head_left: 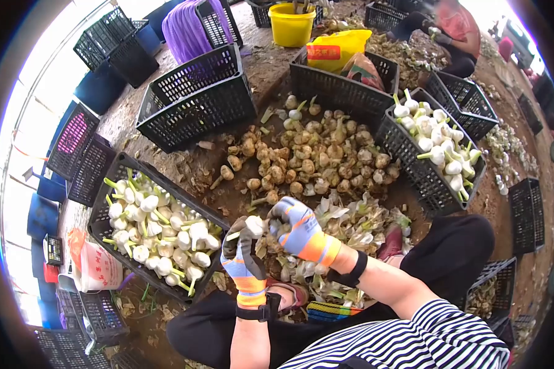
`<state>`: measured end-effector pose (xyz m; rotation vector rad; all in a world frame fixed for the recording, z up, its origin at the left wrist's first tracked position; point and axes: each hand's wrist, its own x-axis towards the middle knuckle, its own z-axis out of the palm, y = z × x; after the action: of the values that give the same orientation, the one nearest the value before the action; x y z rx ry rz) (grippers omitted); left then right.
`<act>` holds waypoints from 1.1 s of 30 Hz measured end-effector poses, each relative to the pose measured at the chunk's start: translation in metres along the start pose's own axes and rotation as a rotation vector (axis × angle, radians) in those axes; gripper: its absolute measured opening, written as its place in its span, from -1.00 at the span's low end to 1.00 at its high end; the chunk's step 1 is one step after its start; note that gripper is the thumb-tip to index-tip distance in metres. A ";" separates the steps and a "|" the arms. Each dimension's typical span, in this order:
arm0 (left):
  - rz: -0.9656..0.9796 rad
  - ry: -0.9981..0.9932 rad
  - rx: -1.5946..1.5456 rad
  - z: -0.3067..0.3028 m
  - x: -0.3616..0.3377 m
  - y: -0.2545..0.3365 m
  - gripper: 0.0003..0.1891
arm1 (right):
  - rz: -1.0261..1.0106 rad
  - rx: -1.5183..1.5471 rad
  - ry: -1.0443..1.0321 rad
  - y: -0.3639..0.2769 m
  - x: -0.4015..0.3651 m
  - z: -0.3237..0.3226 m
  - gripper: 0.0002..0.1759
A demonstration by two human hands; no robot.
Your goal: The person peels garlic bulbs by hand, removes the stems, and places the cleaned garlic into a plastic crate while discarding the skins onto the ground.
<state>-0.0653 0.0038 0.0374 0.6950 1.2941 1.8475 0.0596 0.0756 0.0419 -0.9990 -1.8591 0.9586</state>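
A white garlic bulb point(255, 226) with a short stem is held in my left hand point(243, 249), which wears a grey, blue and orange glove. Close to its right, my right hand point(301, 230), gloved alike, has its fingers curled; what they hold, if anything, is hidden. Left of my hands, a black crate point(143, 275) holds cleaned white garlic bulbs point(164, 264). Brown, uncleaned bulbs point(326, 150) lie in a heap on the ground beyond my hands. Peeled skins point(345, 215) are piled between my legs.
Another crate point(410, 154) of white garlic stands at the right. An open black crate point(197, 104) sits behind the heap, beside a crate point(341, 92) with a yellow bag point(351, 49). A yellow bucket point(291, 27) and another person point(458, 31) are farther back. A white bucket point(101, 267) stands left.
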 end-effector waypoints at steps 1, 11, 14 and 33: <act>-0.025 -0.028 -0.070 0.000 -0.001 0.001 -0.75 | 0.014 -0.010 0.040 0.011 0.004 0.000 -0.78; -0.156 -0.008 -0.513 -0.054 0.036 -0.018 -0.68 | 0.662 -0.700 -0.784 0.160 0.006 -0.020 -0.55; 0.028 -0.241 -0.834 -0.087 0.073 0.035 -0.53 | 0.715 -0.744 -0.628 0.181 0.010 -0.004 -0.57; -0.092 -0.210 -0.102 0.005 0.036 -0.021 -0.38 | 0.677 1.107 -0.362 0.048 0.022 0.008 -0.49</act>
<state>-0.0756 0.0406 0.0201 0.7409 1.0715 1.7042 0.0577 0.1120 0.0029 -0.7278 -0.8705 2.3264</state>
